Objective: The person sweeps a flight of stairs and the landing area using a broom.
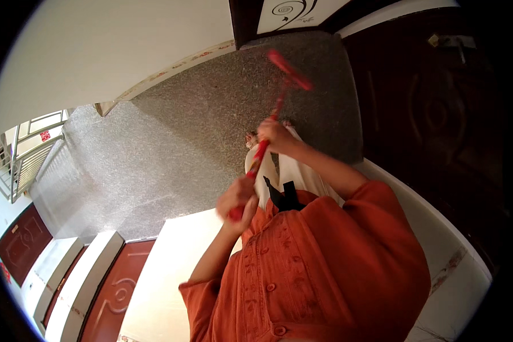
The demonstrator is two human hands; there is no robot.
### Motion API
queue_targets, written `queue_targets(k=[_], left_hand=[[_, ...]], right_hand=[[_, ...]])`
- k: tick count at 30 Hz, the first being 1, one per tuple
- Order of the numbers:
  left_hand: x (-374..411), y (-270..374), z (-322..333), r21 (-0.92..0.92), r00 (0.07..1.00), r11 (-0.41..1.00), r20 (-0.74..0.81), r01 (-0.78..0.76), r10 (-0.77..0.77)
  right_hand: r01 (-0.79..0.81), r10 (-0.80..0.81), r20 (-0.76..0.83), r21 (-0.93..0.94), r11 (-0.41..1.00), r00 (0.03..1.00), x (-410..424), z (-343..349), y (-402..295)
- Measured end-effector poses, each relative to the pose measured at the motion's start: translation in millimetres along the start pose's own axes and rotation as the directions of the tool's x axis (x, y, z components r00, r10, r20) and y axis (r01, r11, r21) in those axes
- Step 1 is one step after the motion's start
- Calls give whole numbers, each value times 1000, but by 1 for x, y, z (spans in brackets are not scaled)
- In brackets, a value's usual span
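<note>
Both of my hands are closed around the red pole point(258, 157) of a long-handled broom or mop. My left hand point(237, 199) grips the upper end near my waist, and the rounded red tip shows beneath the fingers. Farther down, my right hand point(275, 134) wraps the pole in front of my knees. The narrow red head point(289, 69) lies crosswise beyond my feet, over the speckled grey floor point(188, 141). Motion blurs the head and lower pole, so its exact kind and contact with the floor cannot be told.
A dark wooden door point(414, 111) with a metal handle borders the right side. The cream wall point(132, 51) runs along the far left, ending at a corner. Metal railings point(38, 149) stand at the left, with reddish-brown doors point(115, 290) lower down. A patterned door panel point(290, 15) is ahead.
</note>
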State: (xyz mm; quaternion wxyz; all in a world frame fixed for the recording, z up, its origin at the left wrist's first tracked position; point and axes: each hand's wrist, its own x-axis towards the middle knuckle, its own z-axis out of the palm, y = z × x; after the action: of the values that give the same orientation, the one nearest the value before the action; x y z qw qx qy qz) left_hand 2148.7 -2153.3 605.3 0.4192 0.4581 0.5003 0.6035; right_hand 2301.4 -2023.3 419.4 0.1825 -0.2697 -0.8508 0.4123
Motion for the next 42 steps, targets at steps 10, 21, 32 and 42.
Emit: queue_targets(k=[10,21,32,42], left_hand=[[43,-93,-10,-1,920,935,183,354,-348],[112,33,-53,467,909,883,348,44,-230],[54,69,100,142,759,949,638,-283,131],[-24,-62,44,-96,838,915,447,392,-313]], right_hand=[[-367,372,-159,61,928,914,-27,54,87],[35,240,-468,506,862,850,133,123,-27],[93,94,-489,345,934,867,1,-15,-60],[-497,443,-440,-9,868,781,-161,33,14]])
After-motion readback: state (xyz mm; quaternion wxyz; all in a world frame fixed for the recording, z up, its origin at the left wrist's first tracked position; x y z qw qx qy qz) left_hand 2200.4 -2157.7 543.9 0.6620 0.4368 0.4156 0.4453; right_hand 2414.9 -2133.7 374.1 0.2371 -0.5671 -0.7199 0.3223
